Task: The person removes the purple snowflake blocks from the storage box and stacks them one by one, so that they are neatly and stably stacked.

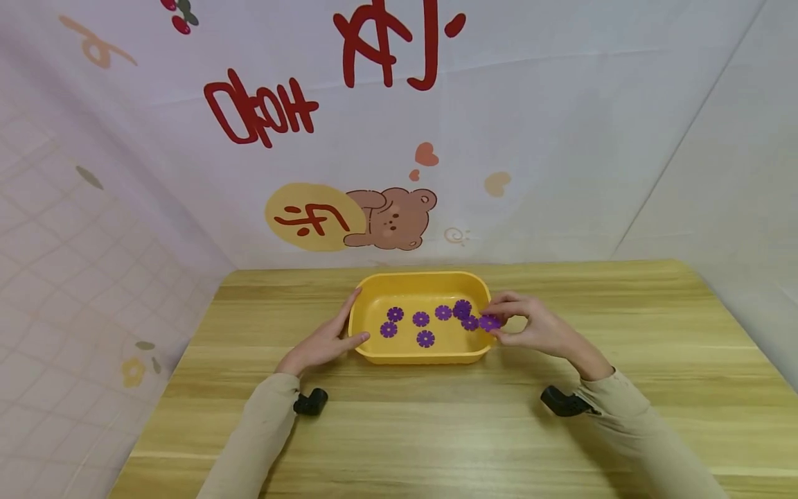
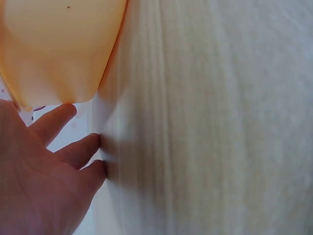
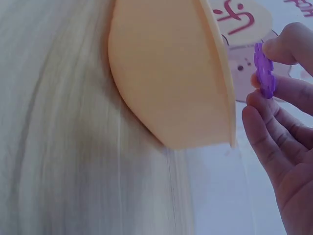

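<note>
Right now I have a purple disc (image 1: 490, 323) in the right hand (image 1: 536, 329), held between thumb and finger. From the head camera it looks flat-on and covers the right end of the yellow tub's rim (image 1: 405, 357); only the right wrist camera shows me it edge-on, with a visible gap between disc and rim. That same view shows the right hand's other fingers gently bent beside it.

Only the head view lets me look down into the tub, where more purple discs (image 1: 425, 339) lie. Three sit apart in the left half, two of them almost meeting near the left end, and another is close by at the near side. Toward the right end several overlap, so I can't give a sure count.

My wrist cameras give me the tub's outer walls instead. The left one picks up a small dark speck (image 2: 68, 7) on it, and one fingertip of the left hand (image 1: 319, 344) against its end. That hand is spread, thumb over the left rim, gripping nothing.

The tub stands by the middle of the table's (image 1: 424, 430) far edge. Nearer the front edge are beige sleeves (image 1: 255, 430) and black wrist mounts (image 1: 310, 402). Behind hangs a printed cloth (image 1: 548, 125) with a bear (image 1: 399, 218).
</note>
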`<state>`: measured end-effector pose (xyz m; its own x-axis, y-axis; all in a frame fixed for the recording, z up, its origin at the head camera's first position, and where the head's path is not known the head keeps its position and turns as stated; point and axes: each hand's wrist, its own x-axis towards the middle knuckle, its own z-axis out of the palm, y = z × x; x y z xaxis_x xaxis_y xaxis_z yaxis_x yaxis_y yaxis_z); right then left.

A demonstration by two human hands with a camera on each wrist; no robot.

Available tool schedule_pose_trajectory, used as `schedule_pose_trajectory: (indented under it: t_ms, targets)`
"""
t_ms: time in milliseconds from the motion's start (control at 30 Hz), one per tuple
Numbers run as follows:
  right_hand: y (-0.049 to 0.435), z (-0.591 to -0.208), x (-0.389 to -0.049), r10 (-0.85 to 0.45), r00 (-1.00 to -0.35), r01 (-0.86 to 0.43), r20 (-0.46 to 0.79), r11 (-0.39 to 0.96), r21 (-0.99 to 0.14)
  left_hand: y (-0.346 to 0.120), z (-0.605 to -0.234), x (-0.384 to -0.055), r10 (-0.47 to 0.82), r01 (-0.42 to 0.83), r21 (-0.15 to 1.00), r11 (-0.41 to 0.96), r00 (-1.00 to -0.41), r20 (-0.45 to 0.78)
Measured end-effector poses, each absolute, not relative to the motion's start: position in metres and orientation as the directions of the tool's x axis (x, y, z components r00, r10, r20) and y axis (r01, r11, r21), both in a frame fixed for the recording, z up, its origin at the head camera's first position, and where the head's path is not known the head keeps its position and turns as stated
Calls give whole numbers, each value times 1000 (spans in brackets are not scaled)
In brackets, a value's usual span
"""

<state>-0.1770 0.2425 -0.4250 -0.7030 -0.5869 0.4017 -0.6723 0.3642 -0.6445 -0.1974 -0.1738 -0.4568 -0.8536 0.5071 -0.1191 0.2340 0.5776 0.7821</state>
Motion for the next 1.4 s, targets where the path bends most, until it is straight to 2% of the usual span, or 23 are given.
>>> schedule_pose_trajectory:
  t_ms: [333,833,1400]
  targets:
    - [259,-423,-173,-523,-741,-656,420,434,-617,-173,-453,-194,493,220,779,588,-860,-129]
    - [274,-439,-175,-465,-820,-553,334,489,-675,-174,-453,-195,497,221,783,581,-859,-127]
    - [300,-452,-183,-393,-859,-510,329,595,-621,-173,-453,-194,495,202,788,582,-856,-146]
